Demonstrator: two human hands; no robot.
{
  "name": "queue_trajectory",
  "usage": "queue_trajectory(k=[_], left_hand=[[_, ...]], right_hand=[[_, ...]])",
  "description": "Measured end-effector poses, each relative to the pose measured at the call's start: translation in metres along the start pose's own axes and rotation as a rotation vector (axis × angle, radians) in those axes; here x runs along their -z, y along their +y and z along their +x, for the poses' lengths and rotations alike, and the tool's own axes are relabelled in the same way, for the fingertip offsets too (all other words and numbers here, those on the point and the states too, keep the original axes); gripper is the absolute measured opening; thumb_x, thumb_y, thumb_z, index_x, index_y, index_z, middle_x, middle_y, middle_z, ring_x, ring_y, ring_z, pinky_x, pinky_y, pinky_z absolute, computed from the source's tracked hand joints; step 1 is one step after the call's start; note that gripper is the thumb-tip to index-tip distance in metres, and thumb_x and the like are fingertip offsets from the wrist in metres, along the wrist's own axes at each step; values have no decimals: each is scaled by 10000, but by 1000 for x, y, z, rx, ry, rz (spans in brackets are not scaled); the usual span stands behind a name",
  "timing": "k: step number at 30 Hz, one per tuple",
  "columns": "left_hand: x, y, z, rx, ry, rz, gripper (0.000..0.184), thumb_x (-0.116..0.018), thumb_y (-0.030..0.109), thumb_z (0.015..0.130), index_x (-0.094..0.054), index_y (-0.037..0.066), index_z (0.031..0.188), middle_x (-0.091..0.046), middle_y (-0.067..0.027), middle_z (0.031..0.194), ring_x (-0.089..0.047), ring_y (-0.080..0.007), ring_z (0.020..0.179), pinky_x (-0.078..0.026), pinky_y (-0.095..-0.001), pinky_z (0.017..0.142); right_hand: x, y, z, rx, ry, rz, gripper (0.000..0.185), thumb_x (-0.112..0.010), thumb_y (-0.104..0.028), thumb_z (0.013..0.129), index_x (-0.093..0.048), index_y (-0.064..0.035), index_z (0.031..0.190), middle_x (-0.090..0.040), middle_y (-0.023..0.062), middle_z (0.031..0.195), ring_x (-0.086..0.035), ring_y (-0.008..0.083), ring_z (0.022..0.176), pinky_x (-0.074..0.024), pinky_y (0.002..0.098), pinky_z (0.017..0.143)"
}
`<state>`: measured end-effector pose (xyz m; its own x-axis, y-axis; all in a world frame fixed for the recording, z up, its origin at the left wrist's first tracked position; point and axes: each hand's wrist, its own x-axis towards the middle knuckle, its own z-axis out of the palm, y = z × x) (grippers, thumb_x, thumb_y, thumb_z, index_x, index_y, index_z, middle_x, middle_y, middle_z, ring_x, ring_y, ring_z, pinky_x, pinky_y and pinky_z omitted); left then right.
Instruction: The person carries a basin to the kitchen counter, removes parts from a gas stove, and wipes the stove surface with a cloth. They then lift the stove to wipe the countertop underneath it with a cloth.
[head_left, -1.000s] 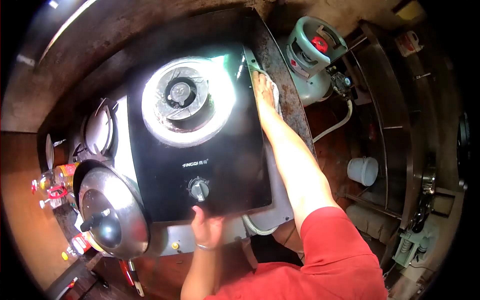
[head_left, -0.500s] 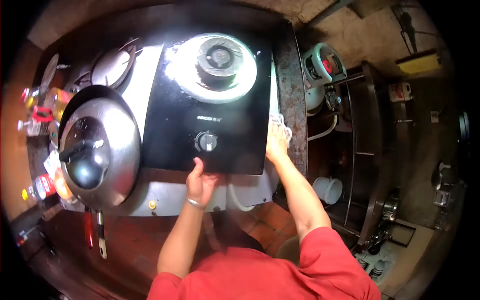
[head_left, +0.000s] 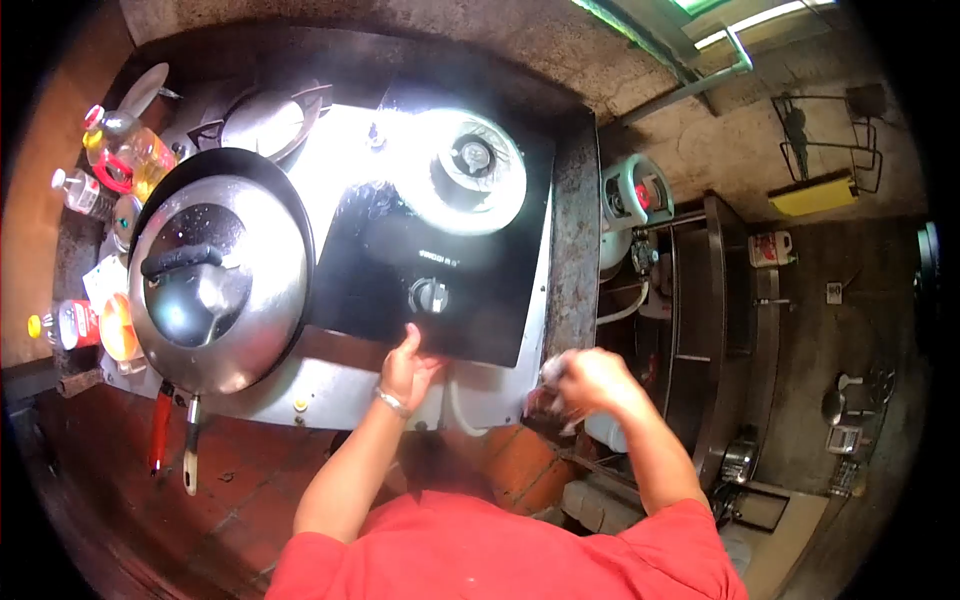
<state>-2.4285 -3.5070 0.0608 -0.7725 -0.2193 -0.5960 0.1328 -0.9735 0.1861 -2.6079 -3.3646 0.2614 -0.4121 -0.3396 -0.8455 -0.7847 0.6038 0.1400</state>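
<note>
My left hand point(head_left: 408, 375) grips the front edge of the black gas stove point(head_left: 375, 290), thumb on top just below the knob point(head_left: 430, 296) and fingers under the edge. The stove sits at an angle on a metal counter point(head_left: 335, 395), its single burner point(head_left: 474, 158) towards the back. Off the stove's front right corner, my right hand point(head_left: 590, 382) is closed on a crumpled, wet-looking cloth point(head_left: 553, 375), slightly blurred. A pale hose point(head_left: 458, 405) comes out from under the stove's front edge.
Left of the stove stands a wok with a steel lid point(head_left: 215, 290). Bottles point(head_left: 130, 150) line the far left, and a pan support point(head_left: 262, 122) lies behind the wok. A gas cylinder point(head_left: 625, 205) stands at the right, beyond the counter's raised dark rim point(head_left: 574, 230).
My right hand has come forward with the cloth, from the strip beside the stove to past its front corner. My left hand still holds the front edge. The view has shifted.
</note>
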Motion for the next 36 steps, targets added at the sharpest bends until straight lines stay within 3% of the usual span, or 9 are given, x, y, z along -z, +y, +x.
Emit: queue_trajectory(k=[4,9,12,14,18,21,25,32,36], left_hand=[[-10,-6,-1,21,37,-29,513,-442,417,1005,-489,-4,1293,-584,-162,1278,-581,-298,1150,-407,-453,1032],[3,-45,22,22,124,-165,473,-466,430,994,-603,-8,1108,-668,-163,1094,-639,-291,1016,-462,-432,964],[7,-51,19,18,169,-171,490,-444,416,1003,-596,-33,1124,-657,-177,1126,-630,-297,1049,-440,-433,998],[0,-46,15,7,154,-147,500,-424,403,1012,-588,-53,1137,-641,-191,1164,-614,-306,1091,-418,-440,1031],[-18,-33,7,-28,86,-146,535,-406,393,1018,-566,-98,1155,-618,-228,1190,-592,-343,1133,-396,-475,1058],[-4,-39,6,-32,70,-106,554,-398,397,1018,-544,-111,1185,-604,-238,1211,-580,-355,1149,-388,-488,1065],[-6,-38,7,-31,87,-105,565,-394,402,1017,-511,-111,1223,-584,-235,1249,-566,-357,1174,-380,-490,1074],[-4,-40,11,-54,59,-106,525,-389,374,1025,-518,-80,1254,-595,-196,1256,-581,-324,1158,-392,-464,1067],[24,-56,19,9,112,-121,526,-396,390,1021,-525,-62,1258,-605,-182,1248,-585,-302,1155,-393,-446,1064]], right_hand=[[74,76,61,-100,1153,334,206,-563,-187,873,-687,-115,1021,-669,160,918,-651,334,890,-530,437,792],[29,125,209,347,1364,386,390,-519,49,863,-642,-104,1200,-548,142,1158,-653,236,902,-575,350,772],[49,111,215,271,1148,933,473,-462,99,869,-634,-148,1234,-525,134,1160,-632,211,968,-602,280,718],[76,122,227,160,1217,466,575,-479,-7,906,-403,-186,1447,-532,186,1116,-656,298,844,-567,393,783],[154,133,245,-62,1004,660,662,-595,-174,855,-340,-144,1466,-627,260,1139,-623,342,1070,-484,406,914],[190,160,275,-54,1257,547,603,-637,-250,829,-448,-46,1364,-644,269,1108,-648,347,1020,-503,417,871],[259,178,303,-141,1149,512,425,-636,-294,817,-618,4,1119,-645,289,1062,-629,394,1032,-485,440,879],[207,170,304,24,1269,492,319,-512,-137,740,-609,80,951,-622,349,936,-588,511,957,-484,475,839],[148,167,269,-22,1183,489,310,-611,-203,792,-664,-4,1024,-683,244,949,-657,371,963,-489,412,835]])
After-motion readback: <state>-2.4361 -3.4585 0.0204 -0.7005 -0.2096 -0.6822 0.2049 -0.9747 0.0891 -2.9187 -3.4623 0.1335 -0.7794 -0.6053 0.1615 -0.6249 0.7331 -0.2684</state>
